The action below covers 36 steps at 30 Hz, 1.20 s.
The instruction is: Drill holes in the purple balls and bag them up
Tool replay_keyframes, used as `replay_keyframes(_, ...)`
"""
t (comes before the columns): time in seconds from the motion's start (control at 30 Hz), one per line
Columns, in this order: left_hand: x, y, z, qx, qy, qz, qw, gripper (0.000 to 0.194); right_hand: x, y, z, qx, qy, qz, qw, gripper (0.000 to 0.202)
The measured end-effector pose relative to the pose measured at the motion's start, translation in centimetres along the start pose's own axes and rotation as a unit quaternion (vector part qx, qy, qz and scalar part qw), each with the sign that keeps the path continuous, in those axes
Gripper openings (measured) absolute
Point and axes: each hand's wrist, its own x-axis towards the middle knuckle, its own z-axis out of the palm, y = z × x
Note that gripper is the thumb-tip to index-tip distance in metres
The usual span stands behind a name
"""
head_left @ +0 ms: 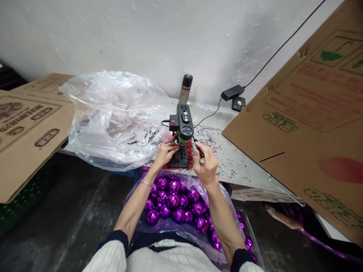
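A small black bench drill press (pixel 185 122) stands on the table in front of me, its base plate (pixel 178 158) resting on a red mat (pixel 190 153). My right hand (pixel 207 164) is wrapped round the black handle of the lever (pixel 200 150) on the press's right side. Below the machine's head, my left hand (pixel 166 153) has its fingertips pinched together by the spindle. Whatever sits between those fingertips is too small and covered to make out. Shiny purple faceted balls (pixel 173 199) fill a clear plastic bag (pixel 159 227) in front of my body, under my forearms.
Dark thin scraps (pixel 224 153) litter the table. To the left lie a big clear plastic bag (pixel 113 113) and a cardboard box (pixel 31 128). Another cardboard box (pixel 309 113) leans in from the right. A power adapter (pixel 232 92) with its cable sits behind. At right, a person's foot (pixel 283 217) shows.
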Motion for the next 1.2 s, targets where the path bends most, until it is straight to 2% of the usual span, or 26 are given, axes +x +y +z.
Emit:
replay_keyframes(0.13, 0.1, 0.8, -0.3, 0.013, 0.002, 0.009, 1.000, 0.018, 0.0, -0.2, 0.1, -0.001, 0.001, 0.009, 1.000, 0.026)
replay_keyframes(0.3, 0.6, 1.9, 0.5, 0.045, 0.028, 0.008, 0.999, 0.013, -0.3, -0.3, 0.2, 0.003, -0.004, 0.026, 1.000, 0.027)
replay_keyframes(0.6, 0.8, 0.3, -0.5, 0.023, -0.034, 0.048, 0.998, 0.016, -0.1, -0.2, 0.0, -0.011, -0.010, 0.011, 1.000, 0.023)
replay_keyframes(0.87, 0.2, 2.1, -0.3, 0.092, -0.001, 0.055, 0.994, 0.014, 0.2, -0.2, -0.1, -0.003, -0.010, 0.002, 1.000, 0.024)
replay_keyframes(1.03, 0.2, 2.8, -0.9, 0.124, -0.006, 0.079, 0.989, 0.016, 0.2, -0.2, -0.1, 0.009, -0.003, -0.004, 1.000, 0.026)
replay_keyframes(1.2, -0.1, 2.9, -0.2, 0.090, 0.022, 0.030, 0.995, 0.016, 0.0, -0.2, 0.0, 0.019, -0.005, 0.006, 1.000, 0.035)
